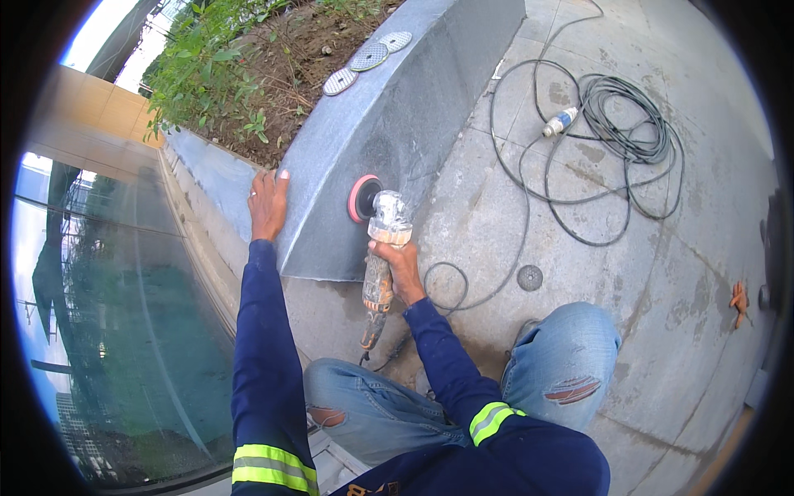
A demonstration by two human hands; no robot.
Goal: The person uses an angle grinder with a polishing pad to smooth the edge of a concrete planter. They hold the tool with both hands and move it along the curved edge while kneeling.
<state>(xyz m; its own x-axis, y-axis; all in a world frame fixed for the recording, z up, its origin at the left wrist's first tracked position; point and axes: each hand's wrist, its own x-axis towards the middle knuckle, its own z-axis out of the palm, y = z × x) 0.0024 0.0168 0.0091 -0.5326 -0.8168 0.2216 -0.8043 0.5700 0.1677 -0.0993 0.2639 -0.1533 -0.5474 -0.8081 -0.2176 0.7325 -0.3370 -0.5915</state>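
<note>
My right hand [403,271] is wrapped round the body of a dusty angle grinder [378,285]. At its head, a round backing pad [362,197], black with a pink rim, faces the side of a grey stone planter wall [339,240] and seems to touch it. The pad's working face is hidden. My left hand [268,202] lies on the wall's top near the corner, fingers stretched out and holding nothing. Farther along that top rest several round polishing pads [369,57], pale and patterned.
Soil [294,74] and green plants [203,78] fill the planter. A coiled dark cable [637,124] with a white and blue connector [561,121] lies on the paving at right. Nearer is a round grey disc [530,278]. Reflective glass [141,331] stands at left.
</note>
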